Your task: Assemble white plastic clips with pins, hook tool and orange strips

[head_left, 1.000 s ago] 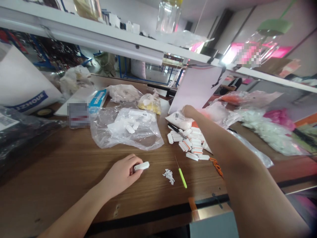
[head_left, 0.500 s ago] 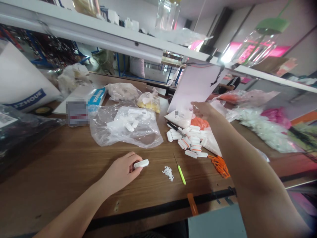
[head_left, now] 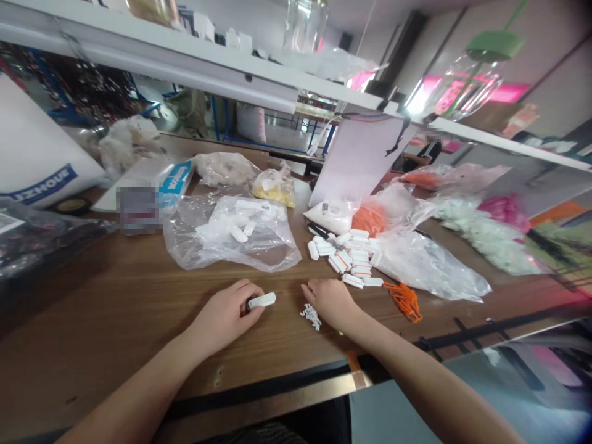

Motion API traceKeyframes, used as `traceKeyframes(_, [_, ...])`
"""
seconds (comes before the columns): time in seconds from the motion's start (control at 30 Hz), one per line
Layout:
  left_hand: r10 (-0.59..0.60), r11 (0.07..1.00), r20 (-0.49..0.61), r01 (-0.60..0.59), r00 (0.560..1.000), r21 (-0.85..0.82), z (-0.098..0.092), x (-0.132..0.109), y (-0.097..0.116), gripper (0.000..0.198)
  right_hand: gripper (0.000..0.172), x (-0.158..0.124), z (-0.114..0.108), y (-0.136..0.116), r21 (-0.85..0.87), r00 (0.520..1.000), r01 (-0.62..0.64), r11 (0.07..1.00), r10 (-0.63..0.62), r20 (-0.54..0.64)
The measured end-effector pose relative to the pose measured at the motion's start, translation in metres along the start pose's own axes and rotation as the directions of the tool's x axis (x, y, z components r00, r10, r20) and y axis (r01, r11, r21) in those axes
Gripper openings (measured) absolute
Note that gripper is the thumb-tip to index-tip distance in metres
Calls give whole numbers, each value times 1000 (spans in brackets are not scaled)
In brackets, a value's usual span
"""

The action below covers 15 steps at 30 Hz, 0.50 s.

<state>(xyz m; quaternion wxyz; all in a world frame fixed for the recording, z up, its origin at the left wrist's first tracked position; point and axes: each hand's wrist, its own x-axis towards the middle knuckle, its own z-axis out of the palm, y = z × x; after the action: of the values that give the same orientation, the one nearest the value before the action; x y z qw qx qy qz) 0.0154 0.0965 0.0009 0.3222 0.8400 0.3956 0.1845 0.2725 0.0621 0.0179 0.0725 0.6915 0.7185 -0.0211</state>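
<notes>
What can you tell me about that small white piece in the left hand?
The white piece is narrow and block-like, apparently hard plastic. Faint marks or ridges show along its side, too small to make out. The left hand pinches it between thumb and fingers, covering one end; the other sticks out rightward. Whether it touches the table is unclear.

"ZHOUE" on white package's [head_left: 41, 132] blue band [head_left: 45, 184]; blue label [head_left: 174, 180] nearby: lettering unclear.

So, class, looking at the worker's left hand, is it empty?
No, the left hand holds a white piece whose end sticks out past the fingers.
</notes>
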Motion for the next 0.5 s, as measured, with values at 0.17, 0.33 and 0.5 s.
traceKeyframes(0.17, [20,1000,-12,-20,1000,14,0,0,-1,10,38,2,9,-1,-32,1000,1,999,-2,-14])
traceKeyframes(0.33, [28,999,-15,-27,1000,16,0,-1,0,10,35,0,9,-2,-45,997,-3,999,-1,-78])
traceKeyframes(0.5, [30,999,-16,-30,999,21,-1,-1,2,9,34,-6,7,-4,-40,986,-10,999,3,-164])
